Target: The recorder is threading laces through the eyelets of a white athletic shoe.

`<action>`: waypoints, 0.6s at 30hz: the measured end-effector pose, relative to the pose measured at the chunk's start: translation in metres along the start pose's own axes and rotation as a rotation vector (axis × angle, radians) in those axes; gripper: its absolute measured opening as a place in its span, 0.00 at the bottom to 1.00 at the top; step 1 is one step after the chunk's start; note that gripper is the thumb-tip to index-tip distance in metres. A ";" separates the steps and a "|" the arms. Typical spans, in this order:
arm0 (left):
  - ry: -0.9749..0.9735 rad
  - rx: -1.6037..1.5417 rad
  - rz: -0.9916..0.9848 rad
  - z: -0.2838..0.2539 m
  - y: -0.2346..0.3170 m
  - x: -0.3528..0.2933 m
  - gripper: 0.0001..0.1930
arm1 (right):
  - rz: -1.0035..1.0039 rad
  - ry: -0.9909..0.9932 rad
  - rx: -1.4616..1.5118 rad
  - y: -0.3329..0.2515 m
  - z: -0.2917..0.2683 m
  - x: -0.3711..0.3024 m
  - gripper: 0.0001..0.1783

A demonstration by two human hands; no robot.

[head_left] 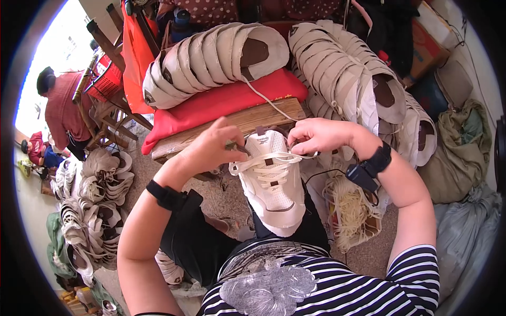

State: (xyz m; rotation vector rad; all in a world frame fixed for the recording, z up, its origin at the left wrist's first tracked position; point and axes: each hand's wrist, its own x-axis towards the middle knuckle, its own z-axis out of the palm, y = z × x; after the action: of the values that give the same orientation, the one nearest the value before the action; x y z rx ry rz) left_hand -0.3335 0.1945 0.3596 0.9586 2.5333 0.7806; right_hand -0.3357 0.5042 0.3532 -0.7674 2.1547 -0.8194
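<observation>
A cream sneaker upper (270,195) rests toe toward me on my lap, with no sole that I can make out. A flat cream shoelace (271,169) crosses its tongue in several rows. At the left side of the collar, my left hand (215,146) is closed in a pinch on the lace. My right hand (318,137) pinches the lace at the right side of the collar. The lace lies in a band across the tongue between both hands, and a loop hangs on the left.
Ahead, a nested row of uppers (197,66) lies on a red cushion (226,108) over a wooden bench (232,129). More stacked uppers (342,68) stand at right. A box of loose laces (350,216) is by my right knee. Further uppers (95,210) and a seated person (68,105) are left.
</observation>
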 end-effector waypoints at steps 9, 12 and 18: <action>-0.088 -0.306 -0.171 0.016 -0.007 0.004 0.13 | 0.057 0.228 1.001 0.021 0.053 0.013 0.06; -0.016 -0.262 -0.215 0.021 0.004 0.013 0.12 | 0.202 0.436 0.963 0.007 0.057 0.015 0.06; 0.095 -0.312 -0.402 0.037 0.010 0.020 0.11 | 0.060 0.796 0.251 0.006 0.062 0.019 0.06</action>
State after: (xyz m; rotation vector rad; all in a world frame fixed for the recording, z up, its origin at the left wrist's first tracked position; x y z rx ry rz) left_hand -0.3257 0.2284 0.3345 0.3052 2.4607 1.0649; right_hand -0.3003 0.4750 0.3064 -0.2498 2.6446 -1.5124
